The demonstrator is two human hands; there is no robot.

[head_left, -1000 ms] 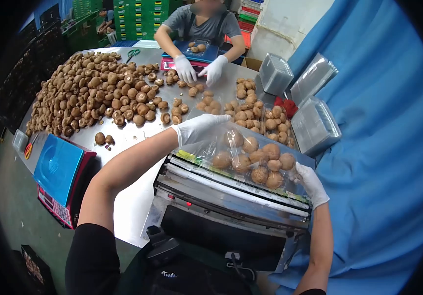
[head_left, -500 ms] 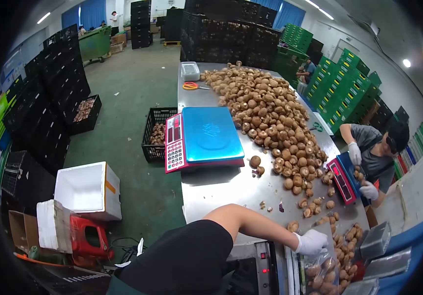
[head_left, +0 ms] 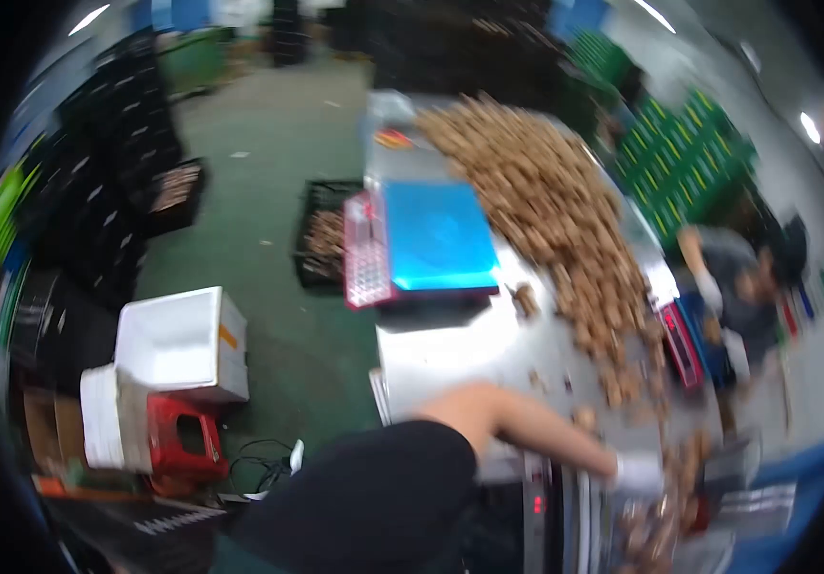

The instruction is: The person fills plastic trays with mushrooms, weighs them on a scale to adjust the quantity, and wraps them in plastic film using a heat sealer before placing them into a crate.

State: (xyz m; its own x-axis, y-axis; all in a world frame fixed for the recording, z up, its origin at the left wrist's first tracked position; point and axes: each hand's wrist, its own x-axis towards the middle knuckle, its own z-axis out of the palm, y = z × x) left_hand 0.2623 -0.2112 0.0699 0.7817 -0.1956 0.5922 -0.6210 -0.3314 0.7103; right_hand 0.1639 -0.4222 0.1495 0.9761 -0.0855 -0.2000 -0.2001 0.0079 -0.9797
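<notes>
My left hand [head_left: 639, 472], in a white glove, reaches across to the lower right. It appears closed at the top of a clear plastic bag of mushrooms [head_left: 644, 526], though motion blur softens the fingers. Loose mushrooms [head_left: 688, 464] lie just right of the bag. Beneath my forearm sits a dark machine with red lit digits [head_left: 537, 502]. My right hand is out of view.
A large heap of mushrooms [head_left: 536, 191] covers the far metal table [head_left: 431, 354]. A blue-topped scale [head_left: 441, 234] stands left of it. Across the table, a co-worker [head_left: 742, 277] is at another scale [head_left: 682, 344]. A white foam box [head_left: 178, 344] rests beside a red stool [head_left: 182, 435].
The whole view has shifted right and slightly up, and is now blurred by motion. My left hand remains at the bag.
</notes>
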